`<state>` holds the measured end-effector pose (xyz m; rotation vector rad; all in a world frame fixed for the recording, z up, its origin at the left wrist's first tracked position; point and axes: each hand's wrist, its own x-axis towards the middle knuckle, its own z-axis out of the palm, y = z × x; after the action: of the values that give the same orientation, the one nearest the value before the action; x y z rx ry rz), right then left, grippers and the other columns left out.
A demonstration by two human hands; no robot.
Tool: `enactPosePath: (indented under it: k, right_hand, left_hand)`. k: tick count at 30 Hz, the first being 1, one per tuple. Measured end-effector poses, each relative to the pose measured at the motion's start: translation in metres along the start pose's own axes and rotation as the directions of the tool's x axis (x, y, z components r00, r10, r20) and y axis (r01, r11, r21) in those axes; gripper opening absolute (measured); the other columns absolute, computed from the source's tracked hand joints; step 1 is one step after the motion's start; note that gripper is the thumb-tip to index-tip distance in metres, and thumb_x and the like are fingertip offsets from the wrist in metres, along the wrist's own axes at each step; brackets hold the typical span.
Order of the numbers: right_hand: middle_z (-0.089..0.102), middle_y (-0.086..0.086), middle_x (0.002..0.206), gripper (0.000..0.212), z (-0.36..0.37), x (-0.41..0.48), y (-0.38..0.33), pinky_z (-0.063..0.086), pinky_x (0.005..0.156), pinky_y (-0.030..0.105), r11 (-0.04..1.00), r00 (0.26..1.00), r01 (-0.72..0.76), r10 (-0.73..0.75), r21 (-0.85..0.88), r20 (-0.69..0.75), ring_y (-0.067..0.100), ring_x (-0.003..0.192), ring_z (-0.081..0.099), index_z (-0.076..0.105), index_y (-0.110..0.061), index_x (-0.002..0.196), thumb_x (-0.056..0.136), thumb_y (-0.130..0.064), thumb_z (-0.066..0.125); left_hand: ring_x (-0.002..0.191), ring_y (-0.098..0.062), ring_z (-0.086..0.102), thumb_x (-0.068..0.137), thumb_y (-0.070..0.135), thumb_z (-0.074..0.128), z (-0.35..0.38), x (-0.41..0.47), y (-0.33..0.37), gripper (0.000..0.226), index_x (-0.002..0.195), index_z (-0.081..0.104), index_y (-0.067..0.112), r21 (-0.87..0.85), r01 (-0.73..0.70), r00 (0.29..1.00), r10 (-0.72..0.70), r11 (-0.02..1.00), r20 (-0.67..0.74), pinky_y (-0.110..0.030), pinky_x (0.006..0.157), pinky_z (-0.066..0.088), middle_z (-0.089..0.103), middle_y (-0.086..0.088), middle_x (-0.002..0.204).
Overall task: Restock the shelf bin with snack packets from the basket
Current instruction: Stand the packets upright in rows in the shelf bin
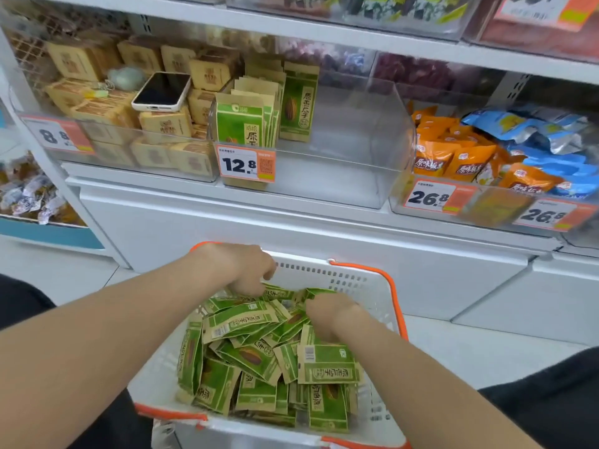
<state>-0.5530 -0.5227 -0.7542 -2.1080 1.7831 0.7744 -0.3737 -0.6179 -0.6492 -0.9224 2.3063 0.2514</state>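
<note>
Green-and-tan snack packets (259,351) lay heaped in a white basket (356,280) with orange trim. The basket sat at six o'clock in the view, below the shelving. Both hands were down in the heap at the basket's twelve o'clock end.

The left hand (240,270), at about eleven o'clock of the pile, had its fingers curled downward and closed on the edges of the packets under it. The right hand (327,311), at about one o'clock of the pile, was curled in the same way, its fingertips pinching the tops of packets there. The two hands were near each other but apart, with a few packets between them.

At twelve o'clock in the view stood the clear plastic shelf bin (356,140). A short row of upright packets (256,115) of the same green kind leaned together at its nine o'clock side. An orange-edged price tag (246,163) reading 12.8 hung on the bin's front, below that row.

The next bin toward nine o'clock held tan boxes (107,108), and a phone (162,92) lay screen-up on top of them. The bin toward three o'clock held orange packets (453,157) and blue packets (534,131).
</note>
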Motion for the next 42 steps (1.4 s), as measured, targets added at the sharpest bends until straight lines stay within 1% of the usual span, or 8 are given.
enactPosePath:
  k: [8,12,19,26,28,33,37,42]
  right_hand:
    - [0.006,0.009,0.173,0.101,0.024,0.033,-0.077,0.058,0.093,0.052,0.95,0.967,0.255,-0.245,0.182,-0.075,0.043,0.133,0.054,-0.005,-0.04,0.161,0.095,-0.004,0.063]
    - [0.021,0.026,0.166,0.107,0.031,0.047,-0.091,0.036,0.115,0.063,0.976,0.971,0.216,-0.216,-0.012,-0.099,0.054,0.143,0.037,-0.018,-0.045,0.159,0.098,-0.014,0.065]
    - [0.015,0.024,0.168,0.097,0.023,0.052,-0.095,0.052,0.098,0.05,0.964,0.956,0.247,-0.259,-0.1,-0.14,0.045,0.13,0.053,0.01,-0.026,0.155,0.087,-0.008,0.076]
    - [0.066,0.007,0.088,0.059,0.006,0.051,-0.076,0.058,0.073,0.045,0.948,0.95,0.256,-0.21,0.19,-0.231,0.029,0.08,0.067,0.029,-0.015,0.146,0.096,-0.012,0.059]
    - [0.064,0.001,0.08,0.043,-0.009,0.048,-0.065,0.058,0.057,0.038,0.887,0.948,0.265,-0.17,0.377,-0.268,0.019,0.065,0.064,0.039,-0.014,0.141,0.1,-0.019,0.052]
    - [0.074,0.003,0.109,0.034,-0.056,0.039,-0.025,0.06,0.076,0.035,0.728,0.949,0.256,-0.064,0.636,-0.309,0.011,0.075,0.07,0.063,-0.023,0.136,0.102,-0.028,0.064]
    - [0.078,0.005,0.093,0.018,-0.084,0.021,0.004,0.061,0.079,0.04,0.57,0.937,0.254,0.055,0.782,-0.345,0.022,0.082,0.075,0.076,-0.02,0.109,0.094,-0.028,0.078]
    - [0.079,0.007,0.082,0.02,-0.105,-0.01,0.018,0.062,0.075,0.047,0.185,0.799,0.438,0.367,0.88,-0.475,0.027,0.079,0.077,0.079,-0.009,0.091,0.088,-0.028,0.085]
  left_hand:
    - [0.125,-0.028,0.061,0.105,0.023,0.046,0.011,0.013,-0.01,0.037,0.139,0.06,0.022,0.098,0.019,1.0,-0.021,0.995,0.023,-0.048,0.1,0.054,0.058,-0.007,0.144]
    - [0.149,-0.02,0.039,0.107,0.02,0.045,0.011,0.01,-0.008,0.036,0.139,0.061,0.014,0.096,0.009,0.999,-0.012,0.995,0.037,-0.042,0.101,0.048,0.058,-0.011,0.149]
    - [0.121,-0.024,0.063,0.105,0.018,0.046,0.017,0.009,-0.019,0.035,0.136,0.061,0.018,0.061,0.012,1.0,-0.012,0.998,0.009,-0.042,0.094,0.054,0.055,-0.011,0.151]
    - [0.11,-0.026,0.066,0.102,0.01,0.053,0.022,0.01,-0.024,0.047,0.147,0.054,0.023,0.068,-0.001,0.999,-0.002,0.998,0.046,-0.036,0.083,0.054,0.064,-0.004,0.135]
    - [0.113,-0.025,0.065,0.099,0.009,0.061,0.019,0.007,-0.024,0.052,0.148,0.053,0.023,0.085,0.012,0.998,-0.017,0.996,0.056,-0.037,0.084,0.055,0.059,-0.002,0.143]
    - [0.117,-0.026,0.063,0.084,0.046,0.085,0.014,0.008,-0.03,0.076,0.147,0.048,0.023,0.049,0.114,0.993,-0.114,0.992,0.005,-0.039,0.085,0.051,0.063,0.001,0.131]
    - [0.112,-0.022,0.064,0.08,0.071,0.077,0.007,0.009,-0.034,0.065,0.126,0.061,0.028,-0.188,0.044,0.992,-0.065,0.981,-0.106,-0.043,0.098,0.049,0.067,0.007,0.118]
    - [0.076,-0.009,0.066,0.081,0.065,0.08,-0.009,0.004,-0.034,0.04,0.094,0.069,0.028,-0.565,-0.233,0.917,-0.015,0.792,-0.4,-0.029,0.065,0.047,0.071,0.009,0.082]
